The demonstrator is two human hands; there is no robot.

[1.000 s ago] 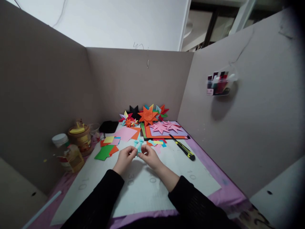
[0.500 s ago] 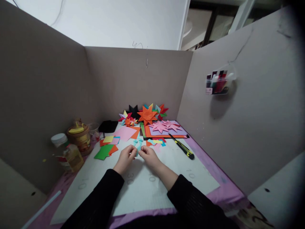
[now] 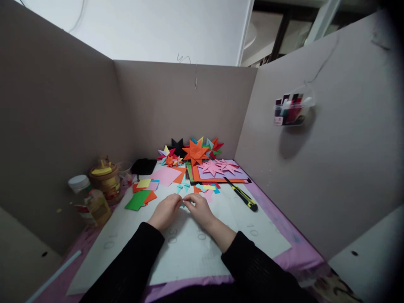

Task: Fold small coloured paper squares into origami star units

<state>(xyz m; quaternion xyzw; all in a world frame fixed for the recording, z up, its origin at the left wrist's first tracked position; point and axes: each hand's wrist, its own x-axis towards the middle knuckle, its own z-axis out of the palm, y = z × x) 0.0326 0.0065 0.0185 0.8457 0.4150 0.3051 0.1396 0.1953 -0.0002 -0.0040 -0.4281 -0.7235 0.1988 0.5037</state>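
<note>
My left hand (image 3: pixel 166 210) and my right hand (image 3: pixel 200 209) meet above the middle of the white board (image 3: pixel 189 256), fingertips pinched together. Between and below them shows a bit of light blue paper (image 3: pixel 183 205), mostly hidden by the fingers. Just beyond the hands lie small folded light blue paper pieces (image 3: pixel 186 187). Left of them is a green paper sheet (image 3: pixel 138 200) with orange, yellow and pink squares. On the right, small coloured paper scraps (image 3: pixel 208 188) lie near a yellow-and-black utility knife (image 3: pixel 242 196).
Folded paper stars, among them an orange star (image 3: pixel 195 152) and pink stars (image 3: pixel 211 167), stand or lie at the back. Bottles (image 3: pixel 97 206) and a brown jar (image 3: pixel 105 185) line the left edge. Grey partitions (image 3: pixel 186 105) enclose the table; a plastic holder (image 3: pixel 292 110) hangs on the right one.
My fingertips have come together over the light blue paper, which was visible standing up between them before and is now mostly covered. The things on the board have stayed put.
</note>
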